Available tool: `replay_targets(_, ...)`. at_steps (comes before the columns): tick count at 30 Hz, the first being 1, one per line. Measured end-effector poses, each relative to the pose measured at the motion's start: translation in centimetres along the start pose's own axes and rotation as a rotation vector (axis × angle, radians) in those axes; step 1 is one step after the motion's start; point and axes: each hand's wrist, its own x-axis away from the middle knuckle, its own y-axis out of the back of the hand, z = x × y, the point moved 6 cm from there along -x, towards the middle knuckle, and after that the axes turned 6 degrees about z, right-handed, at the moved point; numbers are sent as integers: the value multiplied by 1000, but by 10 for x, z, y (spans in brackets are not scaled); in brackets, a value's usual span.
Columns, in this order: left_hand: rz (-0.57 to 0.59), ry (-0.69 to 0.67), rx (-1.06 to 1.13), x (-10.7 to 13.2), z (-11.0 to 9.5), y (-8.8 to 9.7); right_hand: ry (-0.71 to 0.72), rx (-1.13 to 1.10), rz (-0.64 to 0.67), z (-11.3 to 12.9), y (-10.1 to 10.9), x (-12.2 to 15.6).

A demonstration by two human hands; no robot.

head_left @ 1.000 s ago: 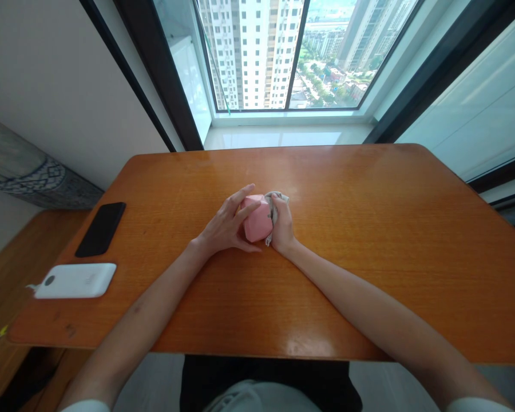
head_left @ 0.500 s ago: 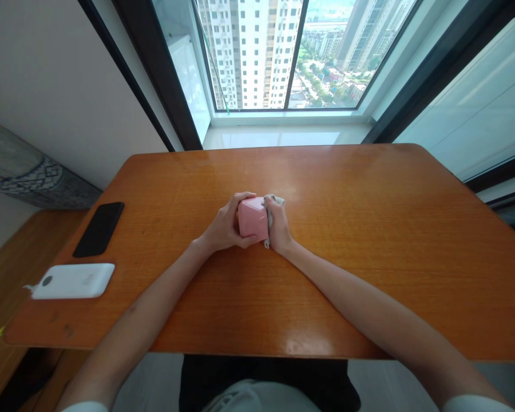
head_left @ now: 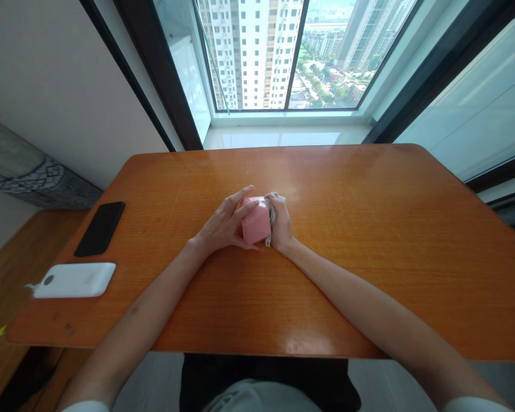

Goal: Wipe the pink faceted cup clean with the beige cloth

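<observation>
Pink faceted block is sitting between both hands mid-table on the orange wooden table; left hand is grasping its side, fingers spread, right hand is clenching a grey cloth against it. Black smartphone and white power bank are lying off left.

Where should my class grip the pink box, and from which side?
Probably its flat top, coming from above: the pink box is tilted, with the left hand on one side and the right hand pressing a cloth to the other, leaving most of the top free.
</observation>
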Motion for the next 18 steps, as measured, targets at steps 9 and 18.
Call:
replay_targets(9,-127,49,148,-9,-8,9,25,29,13,2,-3,4)
replay_targets(18,-51,314,559,-5,8,-11,21,128,56,-1,-3,8)
